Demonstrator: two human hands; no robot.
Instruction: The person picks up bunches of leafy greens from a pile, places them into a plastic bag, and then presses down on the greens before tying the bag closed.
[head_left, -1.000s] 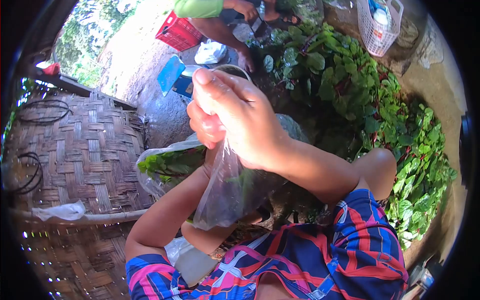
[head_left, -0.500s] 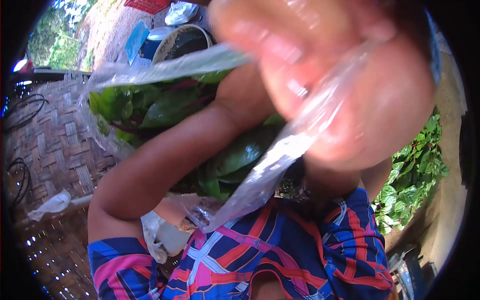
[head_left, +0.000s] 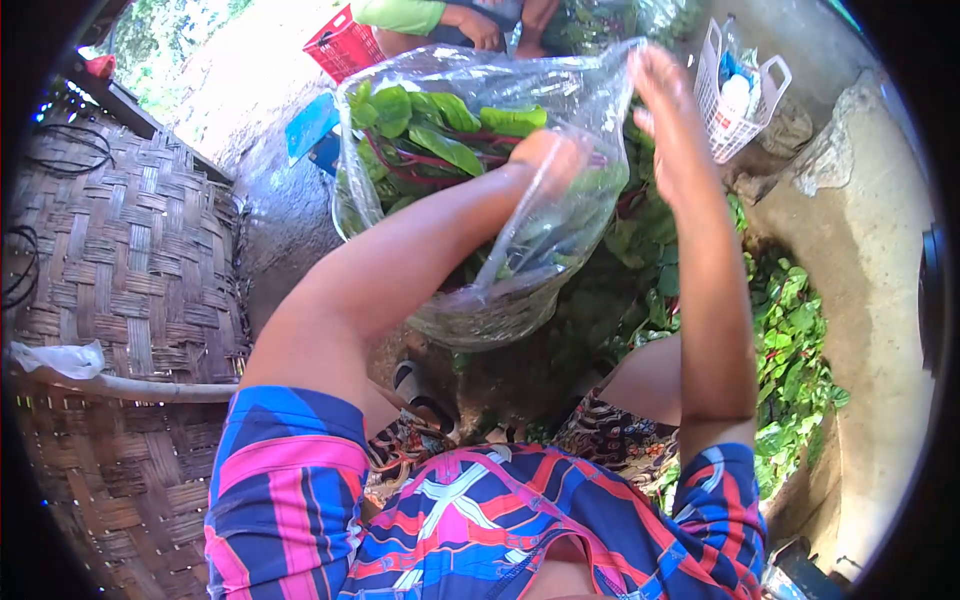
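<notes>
A large clear plastic bag (head_left: 480, 320) hangs wide-mouthed in front of me, with green leaves on red-purple stems (head_left: 440, 150) inside. My left hand (head_left: 552, 158) is down in the bag's mouth, closed around the stems; its fingers are partly blurred behind the plastic. At the bag's upper right edge, my right hand (head_left: 665, 95) is raised and pinches the rim, pulling it up.
Another person's hand (head_left: 482, 30) shows at the top, near a red crate (head_left: 342, 48). A white basket (head_left: 735, 105) holds bottles. Leafy greens (head_left: 790, 350) lie on the right. A woven bamboo surface (head_left: 120, 260) fills the left side, and a blue object (head_left: 312, 128) stands behind the bag.
A hand that loomed close to the camera has moved away. The bag now sits farther forward with its mouth spread, and the other person and white basket have come into view.
</notes>
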